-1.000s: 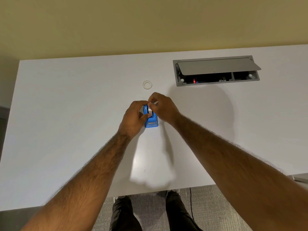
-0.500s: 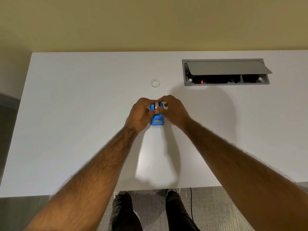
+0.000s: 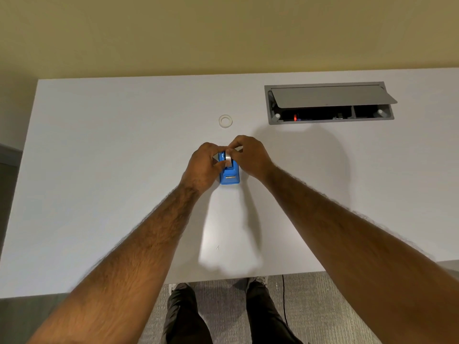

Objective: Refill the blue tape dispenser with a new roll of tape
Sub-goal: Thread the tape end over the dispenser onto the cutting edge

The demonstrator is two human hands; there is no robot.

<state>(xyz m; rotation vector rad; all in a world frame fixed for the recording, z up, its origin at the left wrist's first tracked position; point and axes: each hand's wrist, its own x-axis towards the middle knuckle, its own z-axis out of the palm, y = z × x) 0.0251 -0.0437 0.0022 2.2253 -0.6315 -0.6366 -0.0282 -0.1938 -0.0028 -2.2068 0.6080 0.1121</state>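
The blue tape dispenser (image 3: 230, 177) stands on the white table (image 3: 99, 170), its cutter end toward me. A whitish roll of tape (image 3: 228, 158) sits in its top, between my two hands. My left hand (image 3: 204, 165) grips the dispenser's left side, thumb against the roll. My right hand (image 3: 249, 155) closes over the right side, with its fingertips pinching the roll from above. The dispenser's far end is hidden behind my fingers. A small empty white tape core (image 3: 225, 121) lies flat on the table beyond my hands.
A grey cable box (image 3: 329, 103) is sunk into the table at the back right, its lid propped open. The yellowish wall runs behind the table. My legs and grey carpet show below the table's near edge.
Both hands have stayed on the dispenser and roll. The fingers have shifted slightly on the roll, which now sits lower between the dispenser's sides. The camera view has drifted.
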